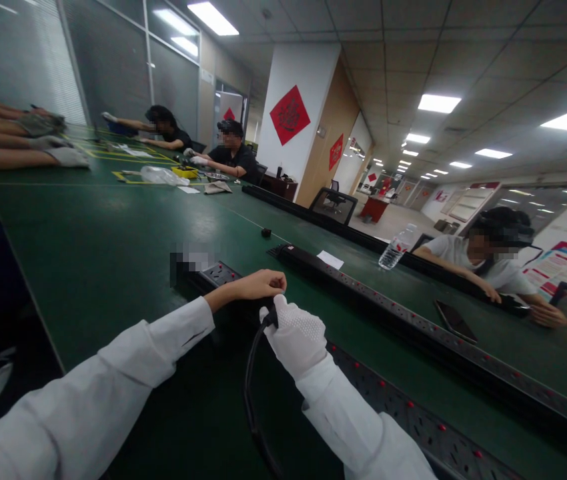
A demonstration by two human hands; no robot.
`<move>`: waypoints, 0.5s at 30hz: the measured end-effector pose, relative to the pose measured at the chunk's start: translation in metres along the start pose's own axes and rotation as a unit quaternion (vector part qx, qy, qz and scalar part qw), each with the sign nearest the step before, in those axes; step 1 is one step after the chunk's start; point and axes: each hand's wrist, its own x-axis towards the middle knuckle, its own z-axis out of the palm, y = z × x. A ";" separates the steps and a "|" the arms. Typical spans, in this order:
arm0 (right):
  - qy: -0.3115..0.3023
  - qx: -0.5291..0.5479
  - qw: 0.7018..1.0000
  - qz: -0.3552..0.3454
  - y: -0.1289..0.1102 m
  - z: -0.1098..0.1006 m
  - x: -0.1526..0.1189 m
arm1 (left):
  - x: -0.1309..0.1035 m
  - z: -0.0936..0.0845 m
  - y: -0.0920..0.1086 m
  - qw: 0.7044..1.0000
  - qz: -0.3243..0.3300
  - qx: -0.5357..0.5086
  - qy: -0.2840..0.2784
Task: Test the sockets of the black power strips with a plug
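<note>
Diagonally across a dull green tabletop (128,240), I see a long black power strip with red dots (403,412) beneath both hands. I have the right hand in a white dotted glove (296,333) pinching a thick-ended black cable (248,393) — it curves down out of view. The bare left hand (259,285) curls just beside it — whether it grips anything, I cannot tell.

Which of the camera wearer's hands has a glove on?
The right hand, in a white dotted glove and holding a black cable; the left hand is bare.
</note>
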 end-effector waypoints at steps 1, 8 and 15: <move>0.002 0.001 1.000 0.000 0.000 0.000 0.000 | 0.000 0.000 0.000 1.000 0.002 0.000 0.001; 0.007 0.007 1.000 0.003 0.000 0.000 0.000 | 0.000 0.000 0.000 1.000 -0.007 -0.003 -0.001; -0.001 0.004 1.000 -0.001 0.000 -0.001 0.000 | 0.000 0.001 -0.001 1.000 0.008 -0.010 -0.003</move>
